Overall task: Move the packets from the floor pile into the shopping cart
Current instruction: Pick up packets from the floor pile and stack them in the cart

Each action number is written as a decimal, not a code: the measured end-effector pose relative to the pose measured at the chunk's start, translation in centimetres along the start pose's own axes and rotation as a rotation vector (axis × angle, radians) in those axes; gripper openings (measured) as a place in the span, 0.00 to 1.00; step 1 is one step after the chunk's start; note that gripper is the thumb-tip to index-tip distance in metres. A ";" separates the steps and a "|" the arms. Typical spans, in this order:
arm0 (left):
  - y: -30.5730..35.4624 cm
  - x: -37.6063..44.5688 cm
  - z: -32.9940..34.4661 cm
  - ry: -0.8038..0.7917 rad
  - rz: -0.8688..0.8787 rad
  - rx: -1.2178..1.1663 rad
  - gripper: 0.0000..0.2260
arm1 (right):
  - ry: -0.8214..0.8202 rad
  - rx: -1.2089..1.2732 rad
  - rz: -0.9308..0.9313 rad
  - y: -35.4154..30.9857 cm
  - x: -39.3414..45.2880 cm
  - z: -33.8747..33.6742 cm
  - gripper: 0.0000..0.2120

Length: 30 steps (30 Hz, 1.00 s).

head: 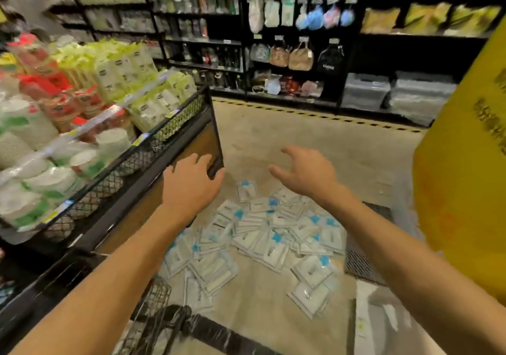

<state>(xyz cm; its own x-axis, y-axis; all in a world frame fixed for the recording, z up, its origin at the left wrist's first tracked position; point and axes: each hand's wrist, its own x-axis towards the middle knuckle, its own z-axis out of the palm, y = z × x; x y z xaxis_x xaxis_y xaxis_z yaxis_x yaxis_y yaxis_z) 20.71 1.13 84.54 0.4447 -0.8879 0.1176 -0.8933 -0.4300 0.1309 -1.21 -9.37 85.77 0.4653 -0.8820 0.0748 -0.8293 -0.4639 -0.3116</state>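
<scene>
Cart handle [208, 327] nearest, both hands [191, 182] [304, 174] empty and spread above packets [262, 234], display bin [175, 146] left, yellow sign [462, 190] right

A shop aisle: stocked black shelving [287, 53] with hanging bags and packaged goods lines the far side of the floor [301, 135], with a goods-laden display stand [164, 135] left of it.

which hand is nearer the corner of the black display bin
Left. The left hand rests at the display bin corner; the right hand hangs open over the packets, clear of it.
</scene>
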 end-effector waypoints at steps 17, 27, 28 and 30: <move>18.7 12.4 14.1 -0.172 0.349 -0.037 0.24 | 0.035 0.020 0.487 25.0 2.0 5.2 0.33; 24.4 19.7 27.6 -0.373 0.653 -0.055 0.22 | 0.073 0.068 0.805 30.3 2.2 12.9 0.32; 24.4 20.1 29.3 -0.392 0.676 -0.048 0.22 | 0.060 0.067 0.829 30.7 2.1 14.4 0.32; 24.7 20.6 32.7 -0.422 0.700 -0.055 0.23 | 0.038 0.078 0.890 31.8 1.7 17.9 0.33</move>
<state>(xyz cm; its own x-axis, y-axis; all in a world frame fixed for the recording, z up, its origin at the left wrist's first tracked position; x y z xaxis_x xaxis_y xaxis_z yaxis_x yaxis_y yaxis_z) 5.68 -33.08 58.00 -0.2863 -0.9393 -0.1889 -0.9456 0.2451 0.2141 -21.18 -24.14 59.00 -0.3519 -0.9156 -0.1946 -0.8546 0.3991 -0.3324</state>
